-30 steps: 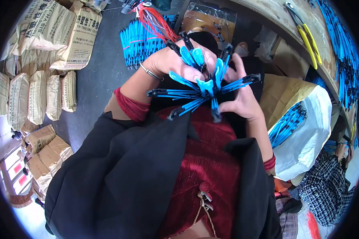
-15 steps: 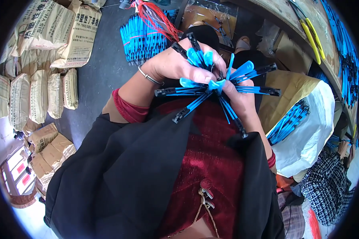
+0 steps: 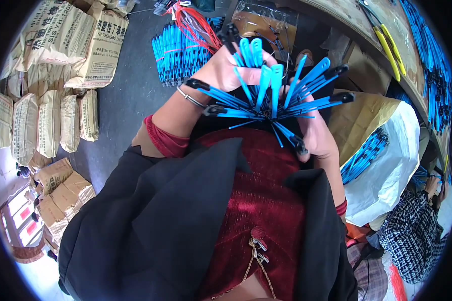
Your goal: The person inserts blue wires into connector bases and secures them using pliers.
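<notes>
Between my hands is a fan-shaped cluster of blue plastic clips (image 3: 275, 84) with black tips, radiating from a dark centre. My left hand (image 3: 225, 71) is closed on the cluster's upper left side, its thumb near the flat blue ends. On the other side, my right hand (image 3: 316, 134) curls round behind the clips, and most of its fingers are hidden. A thin dark wire or thread (image 3: 285, 74) runs upward from between the hands. How it joins the clips cannot be made out.
Bundled blue clips (image 3: 178, 55) with red cords (image 3: 198, 25) lie ahead. At right, a white-lined sack (image 3: 386, 185) holds more clips, beside a bench edge with yellow-handled pliers (image 3: 390, 50). Paper sacks (image 3: 98, 47) are stacked left. A co-worker's checked sleeve (image 3: 412, 236) shows lower right.
The cluster has turned so that its flat blue ends stand up toward me and its clips fan wider. My right hand has shifted lower, round behind it.
</notes>
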Demonstrator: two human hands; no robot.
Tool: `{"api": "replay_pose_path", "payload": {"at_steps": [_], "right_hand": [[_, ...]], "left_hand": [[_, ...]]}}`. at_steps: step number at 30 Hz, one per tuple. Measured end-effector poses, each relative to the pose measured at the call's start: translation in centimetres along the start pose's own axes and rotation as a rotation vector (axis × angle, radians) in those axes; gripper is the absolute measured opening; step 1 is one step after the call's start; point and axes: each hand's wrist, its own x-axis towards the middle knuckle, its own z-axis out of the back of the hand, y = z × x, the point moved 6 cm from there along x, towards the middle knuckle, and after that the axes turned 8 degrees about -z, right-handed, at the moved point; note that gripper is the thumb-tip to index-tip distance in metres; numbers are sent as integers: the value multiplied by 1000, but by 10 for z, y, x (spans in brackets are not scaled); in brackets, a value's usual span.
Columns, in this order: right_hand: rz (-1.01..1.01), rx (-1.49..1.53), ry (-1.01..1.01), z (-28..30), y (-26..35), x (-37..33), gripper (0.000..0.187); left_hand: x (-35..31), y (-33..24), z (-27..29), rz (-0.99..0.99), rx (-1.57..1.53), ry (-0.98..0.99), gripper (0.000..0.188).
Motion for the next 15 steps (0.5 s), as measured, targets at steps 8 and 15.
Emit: {"api": "replay_pose_path", "payload": {"at_steps": [8,15], "right_hand": [[-73,-185,-293,10,-2,10,60],[40,-91,-308,15,-3,7,34]], "left_hand": [[12,-13,-27,-46,131,195,20],[11,-4,-35,-76,177,221,18]]}}
